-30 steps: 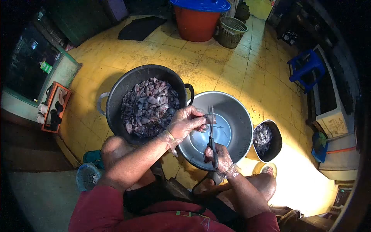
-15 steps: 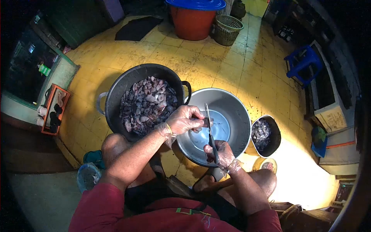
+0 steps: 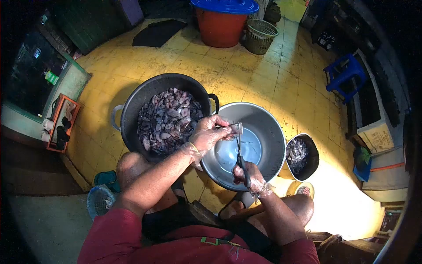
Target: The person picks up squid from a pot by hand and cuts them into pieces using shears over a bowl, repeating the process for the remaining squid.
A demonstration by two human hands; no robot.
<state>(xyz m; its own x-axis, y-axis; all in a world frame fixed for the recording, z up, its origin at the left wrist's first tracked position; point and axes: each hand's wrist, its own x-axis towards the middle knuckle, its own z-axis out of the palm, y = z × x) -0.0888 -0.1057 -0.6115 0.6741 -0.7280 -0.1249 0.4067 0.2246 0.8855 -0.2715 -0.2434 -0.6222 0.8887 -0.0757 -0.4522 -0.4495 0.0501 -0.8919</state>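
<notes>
In a clear plastic glove, my left hand [image 3: 210,133] pinches a small squid [image 3: 236,128] over the grey basin [image 3: 274,127]. My right hand [image 3: 254,177], also gloved, is wrapped round the dark handles of a pair of scissors [image 3: 239,152]. The scissor blades point away from me and overlap the squid in this view. A pale blue-white bottom with a few dark bits shows inside the basin. To the left stands a big black tub [image 3: 132,103] with a heap of squid [image 3: 169,116] in it, close beside my left hand.
A smaller container [image 3: 313,163] with more pale and dark pieces stands right of the basin. Farther off are a red bin [image 3: 220,28] with a blue lid, a woven basket [image 3: 260,37] and a blue stool [image 3: 345,77]. A blue mesh basket [image 3: 93,200] sits at lower left.
The squid shows more fully now, its pale end turned outward past my left fingers. The scissor tips have lowered a little toward me and the blades now lie across it.
</notes>
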